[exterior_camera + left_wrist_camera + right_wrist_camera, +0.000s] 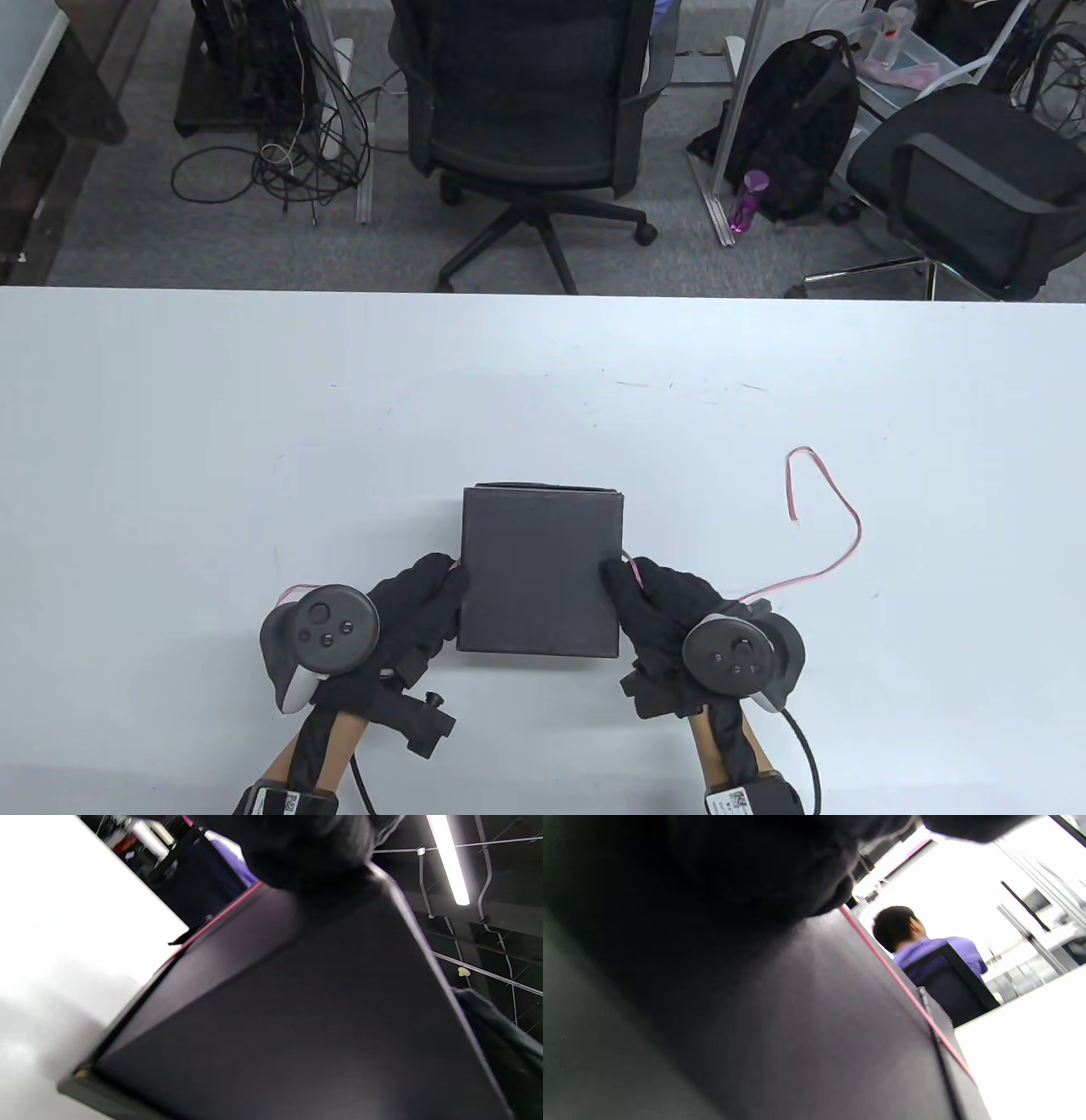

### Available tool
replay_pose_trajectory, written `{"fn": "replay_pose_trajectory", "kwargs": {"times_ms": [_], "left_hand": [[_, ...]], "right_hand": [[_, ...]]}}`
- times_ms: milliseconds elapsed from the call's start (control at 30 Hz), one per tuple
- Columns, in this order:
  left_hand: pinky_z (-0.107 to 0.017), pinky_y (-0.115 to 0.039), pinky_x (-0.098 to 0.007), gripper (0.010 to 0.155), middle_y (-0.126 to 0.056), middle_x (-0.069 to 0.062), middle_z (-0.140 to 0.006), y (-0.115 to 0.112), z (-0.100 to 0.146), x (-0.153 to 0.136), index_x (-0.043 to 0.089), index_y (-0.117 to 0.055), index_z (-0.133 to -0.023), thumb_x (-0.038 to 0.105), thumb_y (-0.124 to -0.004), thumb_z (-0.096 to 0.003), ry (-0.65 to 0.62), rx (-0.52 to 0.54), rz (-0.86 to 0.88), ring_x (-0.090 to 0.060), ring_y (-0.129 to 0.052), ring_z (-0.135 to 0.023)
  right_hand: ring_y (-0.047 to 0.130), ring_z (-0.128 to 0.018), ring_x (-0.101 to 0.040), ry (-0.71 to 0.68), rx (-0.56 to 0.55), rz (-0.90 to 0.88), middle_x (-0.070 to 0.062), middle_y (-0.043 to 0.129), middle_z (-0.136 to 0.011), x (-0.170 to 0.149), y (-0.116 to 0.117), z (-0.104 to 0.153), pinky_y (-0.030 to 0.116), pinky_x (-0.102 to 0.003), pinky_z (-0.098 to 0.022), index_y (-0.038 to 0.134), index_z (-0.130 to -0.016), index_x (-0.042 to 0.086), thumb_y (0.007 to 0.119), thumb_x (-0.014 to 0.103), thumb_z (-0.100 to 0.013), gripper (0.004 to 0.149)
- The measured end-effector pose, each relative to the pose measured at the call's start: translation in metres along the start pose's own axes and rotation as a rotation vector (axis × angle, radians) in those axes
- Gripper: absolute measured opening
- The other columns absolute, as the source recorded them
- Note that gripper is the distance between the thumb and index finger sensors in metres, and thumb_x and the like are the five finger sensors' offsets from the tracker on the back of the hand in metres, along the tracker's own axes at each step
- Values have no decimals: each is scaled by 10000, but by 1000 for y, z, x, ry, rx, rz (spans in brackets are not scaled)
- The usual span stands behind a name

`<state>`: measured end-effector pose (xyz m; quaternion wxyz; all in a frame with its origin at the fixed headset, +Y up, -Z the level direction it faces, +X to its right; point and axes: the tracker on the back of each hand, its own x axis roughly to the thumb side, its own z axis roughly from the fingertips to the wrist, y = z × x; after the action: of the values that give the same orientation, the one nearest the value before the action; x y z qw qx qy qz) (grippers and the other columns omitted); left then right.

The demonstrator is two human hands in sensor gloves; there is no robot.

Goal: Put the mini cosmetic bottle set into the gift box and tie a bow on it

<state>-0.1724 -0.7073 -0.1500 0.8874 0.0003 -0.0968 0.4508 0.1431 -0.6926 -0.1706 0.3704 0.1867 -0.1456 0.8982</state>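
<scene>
The black gift box (540,570) sits closed on the white table (170,441), near the front edge, between the two gloved hands. Its walls look like stiff board with a matte, non-slippery face; judged from this, it should keep its shape under side pressure, and its weight with the bottle set inside is probably modest, though the contents are not visible. A thin pink ribbon (836,526) runs from the box's right side out over the table in a loose curl; it is limp and light and will slide easily, so it is best pinched close to the box edge, while the box itself is best taken by its opposite side walls. The left hand (416,607) has its fingers curled against the left wall, and the left wrist view shows the ribbon lying along the box edge under the glove. The right hand (653,598) presses the right wall with curled fingers, the ribbon passing across them; whether it is truly pinched or only trapped there cannot be told. A tracker (327,628) sits on the back of each hand.
</scene>
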Motion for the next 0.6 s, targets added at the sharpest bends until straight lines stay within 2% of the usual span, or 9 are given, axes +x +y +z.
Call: {"fn": "replay_pose_trajectory", "kwargs": {"times_ms": [167, 467, 600], "left_hand": [[-183, -848, -279, 505, -912, 18, -532, 0, -4, -6, 1, -759, -852, 424, -615, -617, 99, -162, 98, -69, -908, -181], [-234, -857, -301, 500, -902, 0, -613, -2, -7, -10, -3, -707, -919, 388, -603, -626, 116, -222, 85, -95, -928, -249], [-335, -876, -361, 491, -892, -14, -721, 0, -10, -12, 18, -655, -990, 346, -596, -630, 127, -264, 86, -155, -970, -371]], "right_hand": [[846, -34, -58, 76, 97, -22, -56, 941, -236, -7, 5, -2, 846, -284, -62, 898, -563, -78, 631, 375, -617, 529], [866, -77, -78, 99, 149, -5, -86, 951, -297, -10, 10, -2, 854, -304, -98, 877, -631, -101, 631, 358, -618, 521], [886, -117, -106, 110, 168, -1, -116, 958, -353, -11, 11, -2, 860, -331, -136, 857, -689, -113, 625, 343, -621, 515]]}}
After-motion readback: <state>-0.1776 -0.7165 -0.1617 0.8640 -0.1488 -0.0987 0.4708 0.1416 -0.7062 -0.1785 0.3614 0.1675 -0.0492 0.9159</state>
